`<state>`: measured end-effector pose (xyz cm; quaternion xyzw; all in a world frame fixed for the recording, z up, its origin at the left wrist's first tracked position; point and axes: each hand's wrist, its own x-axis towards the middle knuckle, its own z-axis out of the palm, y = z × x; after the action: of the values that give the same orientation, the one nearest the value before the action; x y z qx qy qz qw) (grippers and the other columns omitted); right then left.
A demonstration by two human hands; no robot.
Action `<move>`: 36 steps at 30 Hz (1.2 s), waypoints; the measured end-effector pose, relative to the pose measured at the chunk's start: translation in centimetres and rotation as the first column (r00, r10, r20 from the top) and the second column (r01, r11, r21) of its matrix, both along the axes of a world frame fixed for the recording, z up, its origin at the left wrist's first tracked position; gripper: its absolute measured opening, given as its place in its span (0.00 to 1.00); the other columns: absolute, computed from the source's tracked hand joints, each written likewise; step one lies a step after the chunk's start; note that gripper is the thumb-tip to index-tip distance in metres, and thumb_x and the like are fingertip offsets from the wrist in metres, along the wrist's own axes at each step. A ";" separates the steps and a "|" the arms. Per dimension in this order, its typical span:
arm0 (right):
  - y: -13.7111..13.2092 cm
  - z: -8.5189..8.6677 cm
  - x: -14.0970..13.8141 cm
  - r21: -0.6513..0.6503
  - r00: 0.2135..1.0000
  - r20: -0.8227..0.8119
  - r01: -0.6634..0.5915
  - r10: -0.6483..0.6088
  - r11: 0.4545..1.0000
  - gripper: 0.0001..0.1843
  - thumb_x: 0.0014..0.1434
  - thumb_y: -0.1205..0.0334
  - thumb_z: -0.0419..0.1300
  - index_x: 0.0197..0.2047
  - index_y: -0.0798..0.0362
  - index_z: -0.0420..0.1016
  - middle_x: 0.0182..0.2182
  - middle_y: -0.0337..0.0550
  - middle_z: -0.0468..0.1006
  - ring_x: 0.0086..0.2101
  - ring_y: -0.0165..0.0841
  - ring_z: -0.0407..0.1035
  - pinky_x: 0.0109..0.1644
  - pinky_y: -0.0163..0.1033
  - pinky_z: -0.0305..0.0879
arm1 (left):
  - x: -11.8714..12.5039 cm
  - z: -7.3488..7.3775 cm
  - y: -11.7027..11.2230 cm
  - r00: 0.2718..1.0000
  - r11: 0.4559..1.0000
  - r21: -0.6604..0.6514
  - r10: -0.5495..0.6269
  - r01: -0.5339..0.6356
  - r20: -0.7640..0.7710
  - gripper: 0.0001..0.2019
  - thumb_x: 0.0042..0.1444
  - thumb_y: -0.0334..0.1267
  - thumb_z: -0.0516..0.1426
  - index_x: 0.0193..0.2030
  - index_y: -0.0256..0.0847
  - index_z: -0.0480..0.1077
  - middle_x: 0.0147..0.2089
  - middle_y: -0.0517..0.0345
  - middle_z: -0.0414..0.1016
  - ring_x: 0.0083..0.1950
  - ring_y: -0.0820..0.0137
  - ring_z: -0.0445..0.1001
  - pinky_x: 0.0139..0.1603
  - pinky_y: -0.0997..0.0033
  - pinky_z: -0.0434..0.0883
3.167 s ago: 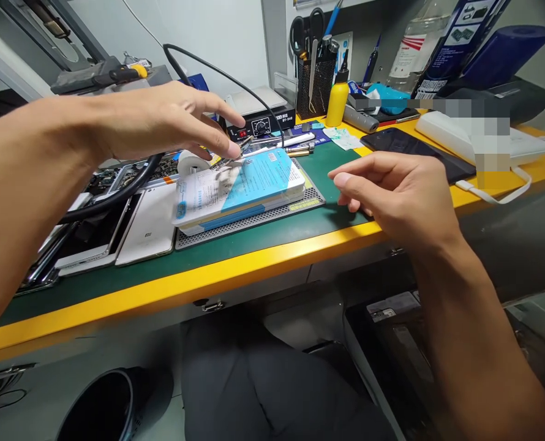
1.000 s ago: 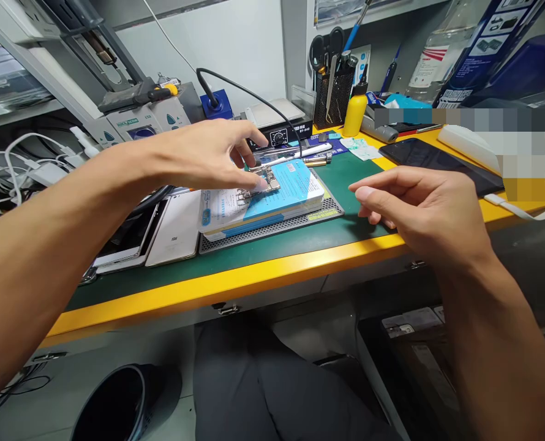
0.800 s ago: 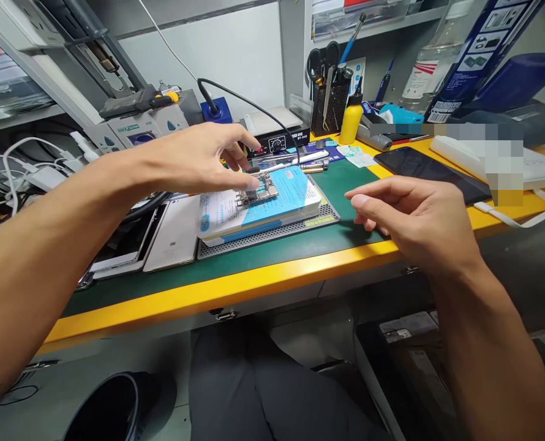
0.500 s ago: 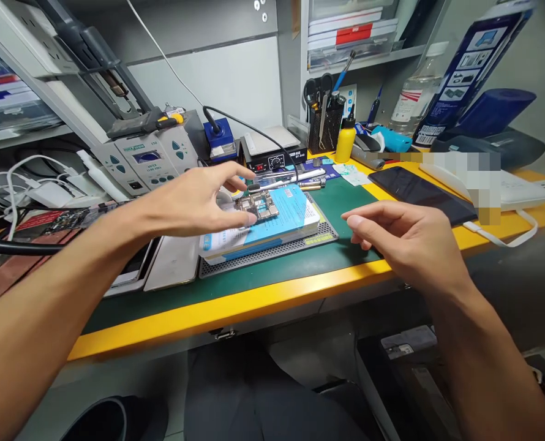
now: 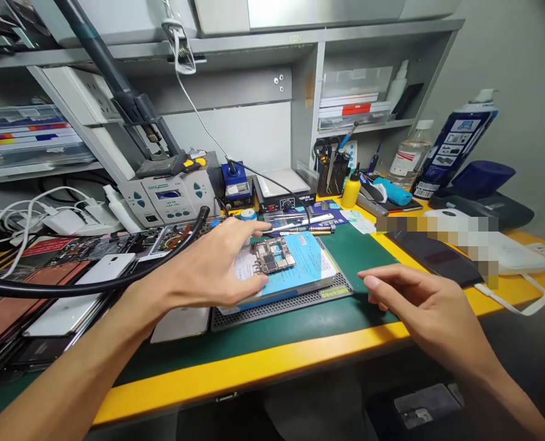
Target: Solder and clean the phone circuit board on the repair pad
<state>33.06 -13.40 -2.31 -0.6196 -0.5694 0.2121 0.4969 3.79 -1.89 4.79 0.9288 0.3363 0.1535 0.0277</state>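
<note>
My left hand spreads thumb and fingers around the left side of a phone circuit board. That board, with square openings in it, lies on a blue and white book-like block. My left thumb is just in front of the board, its fingertips behind; whether they touch it I cannot tell. Under the block is a grey perforated mat. To the right, my right hand hovers above the green work mat, thumb and fingers drawn together, with no object showing between them.
Phones and parts, among them a white phone, crowd the left under a black hose. A hot-air station stands behind. On the right are a yellow bottle, a black phone and a white device with a strap.
The view has tilted upward, so the bench sits lower and more shelf shows. My hands keep nearly the same poses beside the block, and the circuit board stays on it.
</note>
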 end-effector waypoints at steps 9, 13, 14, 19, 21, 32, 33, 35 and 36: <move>0.1 0.0 -0.7 0.020 0.980 0.070 0.185 -0.186 0.982 0.16 0.52 0.44 0.71 0.30 0.50 0.84 0.20 0.41 0.77 0.20 0.30 0.67 0.23 0.33 0.64 | -4.0 -0.8 0.9 0.932 0.977 0.193 0.011 -0.087 0.362 0.18 0.57 0.32 0.56 0.54 0.35 0.75 0.48 0.50 0.82 0.47 0.62 0.80 0.42 0.64 0.79; 0.4 0.4 -2.0 0.030 0.950 0.030 0.309 -0.310 0.951 0.21 0.52 0.44 0.71 0.22 0.53 0.77 0.18 0.39 0.72 0.18 0.25 0.59 0.22 0.33 0.56 | -4.9 -1.3 1.5 0.914 0.965 0.226 0.029 -0.130 0.405 0.14 0.57 0.32 0.58 0.49 0.33 0.79 0.47 0.51 0.83 0.42 0.67 0.81 0.45 0.65 0.78; 0.5 0.4 -2.3 0.016 0.943 -0.008 0.333 -0.332 0.943 0.20 0.53 0.47 0.71 0.22 0.53 0.77 0.19 0.39 0.72 0.18 0.25 0.59 0.22 0.34 0.55 | -5.1 -1.3 1.6 0.902 0.963 0.229 0.031 -0.142 0.430 0.14 0.57 0.32 0.58 0.48 0.34 0.79 0.45 0.52 0.84 0.43 0.67 0.80 0.46 0.65 0.78; 1.3 0.1 -2.6 0.004 0.919 -0.124 0.378 -0.375 0.926 0.16 0.55 0.53 0.71 0.24 0.55 0.78 0.19 0.41 0.73 0.20 0.27 0.65 0.20 0.32 0.56 | -5.9 -1.5 1.8 0.908 0.951 0.255 0.052 -0.172 0.416 0.15 0.61 0.37 0.55 0.49 0.35 0.80 0.41 0.54 0.83 0.40 0.66 0.80 0.40 0.64 0.77; 1.5 0.2 -2.8 0.013 0.911 -0.138 0.393 -0.388 0.919 0.15 0.54 0.56 0.71 0.22 0.55 0.77 0.18 0.41 0.71 0.19 0.27 0.65 0.19 0.32 0.55 | -6.1 -1.7 1.9 0.911 0.955 0.255 0.036 -0.153 0.411 0.15 0.61 0.37 0.55 0.48 0.36 0.80 0.40 0.55 0.83 0.41 0.66 0.80 0.41 0.64 0.77; 2.0 0.5 -4.1 0.007 0.920 -0.152 0.366 -0.361 0.931 0.18 0.52 0.56 0.71 0.19 0.54 0.73 0.17 0.38 0.69 0.18 0.29 0.62 0.19 0.35 0.55 | -6.9 -2.9 3.0 0.930 0.946 0.290 0.030 -0.145 0.367 0.12 0.59 0.33 0.55 0.40 0.35 0.80 0.33 0.54 0.80 0.39 0.64 0.77 0.44 0.60 0.74; 1.9 0.6 -4.1 -0.007 0.922 -0.128 0.368 -0.366 0.930 0.19 0.54 0.55 0.71 0.19 0.54 0.73 0.17 0.39 0.69 0.18 0.29 0.62 0.19 0.35 0.54 | -7.0 -2.9 3.0 0.931 0.948 0.286 0.027 -0.139 0.365 0.12 0.60 0.33 0.54 0.40 0.34 0.80 0.34 0.54 0.80 0.40 0.64 0.77 0.44 0.61 0.73; 1.6 1.0 -4.4 -0.037 0.927 -0.069 0.366 -0.368 0.930 0.21 0.56 0.52 0.70 0.19 0.54 0.74 0.16 0.40 0.69 0.17 0.28 0.60 0.19 0.36 0.51 | -7.1 -2.8 2.8 0.934 0.952 0.283 0.012 -0.120 0.357 0.16 0.65 0.33 0.49 0.40 0.34 0.79 0.36 0.52 0.79 0.43 0.64 0.75 0.46 0.61 0.72; 1.4 1.3 -4.5 -0.048 0.931 -0.039 0.361 -0.363 0.931 0.22 0.57 0.50 0.69 0.19 0.54 0.74 0.15 0.40 0.69 0.17 0.29 0.60 0.19 0.37 0.51 | -7.1 -2.7 2.7 0.933 0.948 0.293 0.009 -0.122 0.361 0.16 0.66 0.34 0.48 0.38 0.35 0.78 0.36 0.52 0.79 0.42 0.64 0.74 0.46 0.60 0.71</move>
<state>28.57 -12.02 -1.06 -0.7185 -0.4293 0.1429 0.5283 -3.30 0.81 2.12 0.8665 0.3286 0.3703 -0.0638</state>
